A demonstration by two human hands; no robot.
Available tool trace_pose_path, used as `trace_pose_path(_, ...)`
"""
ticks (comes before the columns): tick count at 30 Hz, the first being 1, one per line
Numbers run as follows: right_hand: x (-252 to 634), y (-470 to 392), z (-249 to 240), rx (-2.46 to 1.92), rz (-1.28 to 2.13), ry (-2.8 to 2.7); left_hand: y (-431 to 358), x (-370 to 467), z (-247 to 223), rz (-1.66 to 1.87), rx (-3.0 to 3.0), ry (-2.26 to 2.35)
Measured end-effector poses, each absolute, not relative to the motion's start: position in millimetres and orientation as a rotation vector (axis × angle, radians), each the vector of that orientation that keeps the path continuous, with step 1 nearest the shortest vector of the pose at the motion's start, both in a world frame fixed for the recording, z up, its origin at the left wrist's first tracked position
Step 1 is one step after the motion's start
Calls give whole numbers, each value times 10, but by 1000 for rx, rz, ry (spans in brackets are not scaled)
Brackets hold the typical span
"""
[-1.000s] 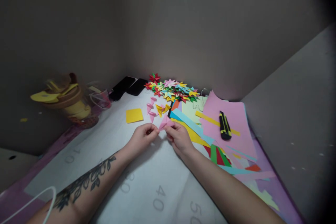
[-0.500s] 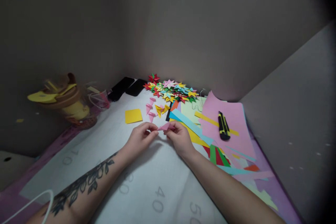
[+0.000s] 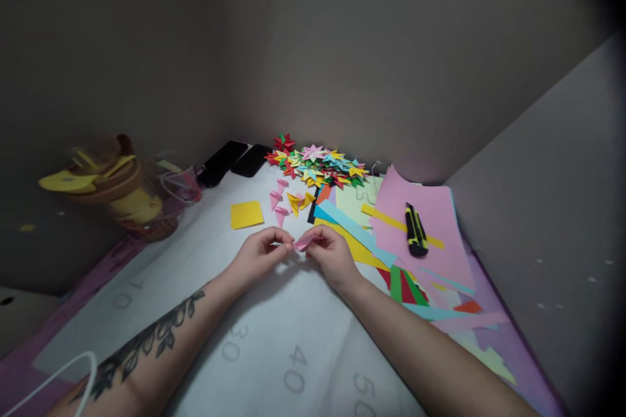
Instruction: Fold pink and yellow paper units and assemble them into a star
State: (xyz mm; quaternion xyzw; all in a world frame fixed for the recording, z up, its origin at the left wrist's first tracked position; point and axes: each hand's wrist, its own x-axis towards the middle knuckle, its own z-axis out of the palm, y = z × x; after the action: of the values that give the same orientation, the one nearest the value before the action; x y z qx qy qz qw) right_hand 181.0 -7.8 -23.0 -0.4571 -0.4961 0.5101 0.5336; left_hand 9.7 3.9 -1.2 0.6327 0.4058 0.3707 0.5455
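Between my fingertips, above the white sheet, is a small folded piece of pink paper. My left hand pinches its left tip with thumb and forefinger. Closed round its right side is my right hand, whose fingers hide part of the paper. Just beyond lie several folded pink paper pieces and folded yellow pieces. A square yellow paper pad rests past my left hand.
Folded paper stars are heaped at the back. To the right, a box cutter lies on pink paper sheets, with coloured paper strips around. Two dark phones and a brown-and-yellow pot stand back left.
The pink paper has tilted and turned slightly between my fingers, and less of it shows. Both hands keep their hold. The whole view has shifted a little.
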Motion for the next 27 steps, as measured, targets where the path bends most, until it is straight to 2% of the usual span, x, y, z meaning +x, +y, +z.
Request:
trace_pose_path(16, 1710, -90, -237, -960, 1341, -1108, 41, 179, -102, 937, 1372, 1059)
trace_pose_path(20, 1674, -100, -226, -931, 1309, -1068, 25, 197, -130, 1022, 1496, 1154)
trace_pose_path(27, 1650, -94, -240, -1011, 1296, -907, -12, 226, -140, 973, 1608, 1126)
